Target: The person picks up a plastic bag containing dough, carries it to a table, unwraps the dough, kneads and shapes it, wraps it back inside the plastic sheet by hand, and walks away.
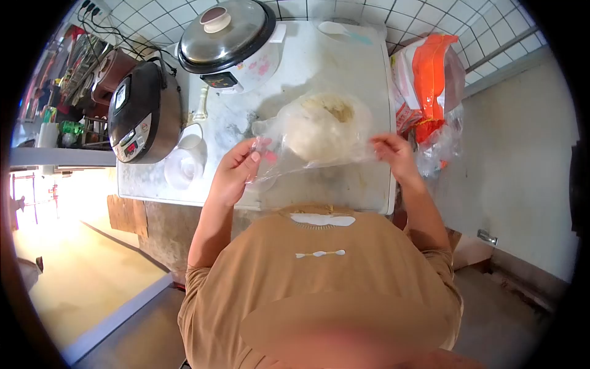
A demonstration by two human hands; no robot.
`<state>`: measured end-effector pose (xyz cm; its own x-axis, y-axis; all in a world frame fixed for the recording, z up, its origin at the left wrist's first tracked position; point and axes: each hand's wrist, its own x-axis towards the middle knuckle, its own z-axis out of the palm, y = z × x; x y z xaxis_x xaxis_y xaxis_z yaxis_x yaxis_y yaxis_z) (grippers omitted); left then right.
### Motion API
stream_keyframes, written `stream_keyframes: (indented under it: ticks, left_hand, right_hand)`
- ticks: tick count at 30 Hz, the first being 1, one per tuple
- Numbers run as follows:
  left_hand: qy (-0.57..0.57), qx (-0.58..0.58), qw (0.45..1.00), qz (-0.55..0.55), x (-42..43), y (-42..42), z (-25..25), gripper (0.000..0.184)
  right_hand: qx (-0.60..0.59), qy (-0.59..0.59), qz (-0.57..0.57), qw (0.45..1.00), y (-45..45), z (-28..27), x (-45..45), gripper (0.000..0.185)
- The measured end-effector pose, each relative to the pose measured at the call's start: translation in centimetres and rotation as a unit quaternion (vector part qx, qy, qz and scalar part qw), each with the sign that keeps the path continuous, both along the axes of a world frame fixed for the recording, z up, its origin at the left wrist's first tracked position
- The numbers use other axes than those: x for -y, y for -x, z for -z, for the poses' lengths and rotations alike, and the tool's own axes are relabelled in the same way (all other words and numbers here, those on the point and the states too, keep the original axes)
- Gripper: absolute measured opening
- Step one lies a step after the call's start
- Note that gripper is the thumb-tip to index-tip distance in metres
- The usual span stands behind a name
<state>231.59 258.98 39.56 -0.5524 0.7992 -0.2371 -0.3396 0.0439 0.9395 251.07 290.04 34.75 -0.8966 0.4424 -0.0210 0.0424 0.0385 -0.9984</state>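
A clear plastic bag [335, 158] stretches between my two hands above the near half of the white tabletop. Inside or beneath it shows a pale, rounded, dough-like mass [310, 136] with a yellowish patch at its upper right; I cannot tell whether a bowl holds it. My left hand [236, 167] pinches the bag's left end, where a pink mark shows through the film. At the opposite end, my right hand [396, 154] has its fingers curled together on the bag's edge.
Back left on the table [239, 195] stands an electric pot [246, 71] with a metal lid. A dark rice cooker [144, 114] is left of it, near a clear plastic container [183, 167]. A white spoon [332, 27] lies behind. Orange-and-white packaging [428, 80] stands at the right edge.
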Motion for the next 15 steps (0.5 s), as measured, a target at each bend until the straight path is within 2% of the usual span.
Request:
stream_keyframes:
  ticks: [1,3,4,6,7,8,9,11,12,15]
  left_hand:
    - [-0.025,0.016,0.998,-0.046,-0.5,0.0,-0.3,0.035]
    - [-0.075,0.047,0.987,-0.138,-1.8,0.6,-1.0,0.033]
    - [-0.052,0.047,0.985,-0.158,-2.2,1.8,-0.5,0.033]
    - [-0.009,0.045,0.979,-0.199,-3.1,5.6,2.4,0.033]
    - [0.073,-0.071,0.986,-0.130,-3.7,7.9,5.8,0.034]
    - [0.154,-0.186,0.968,-0.061,-4.1,9.5,9.3,0.035]
    - [0.002,-0.003,0.999,-0.041,-4.5,9.1,11.1,0.034]
    - [-0.083,0.023,0.995,0.051,-7.8,7.4,9.3,0.035]
    - [-0.009,-0.129,0.985,0.113,-9.5,6.6,6.9,0.036]
    - [-0.085,-0.076,0.978,0.176,-11.1,7.0,10.8,0.045]
  right_hand:
    - [-0.059,0.019,0.065,0.996,0.3,0.7,-0.5,0.020]
    - [-0.103,0.079,0.196,0.972,1.9,1.9,-3.5,0.022]
    - [-0.124,0.109,0.260,0.951,2.8,2.7,-5.1,0.023]
    - [0.014,0.069,0.165,0.984,4.1,7.4,-7.6,0.025]
    - [0.081,0.046,0.117,0.989,4.7,8.9,-8.3,0.025]
    - [0.058,0.051,0.076,0.994,5.7,9.1,-7.3,0.027]
    - [0.032,0.083,0.033,0.995,6.6,8.8,-6.3,0.028]
    - [-0.017,0.180,-0.055,0.982,8.1,7.6,-4.7,0.029]
    - [-0.040,0.243,-0.098,0.964,8.4,6.7,-4.0,0.029]
    - [0.117,0.435,-0.028,0.892,9.0,1.4,-1.3,0.028]
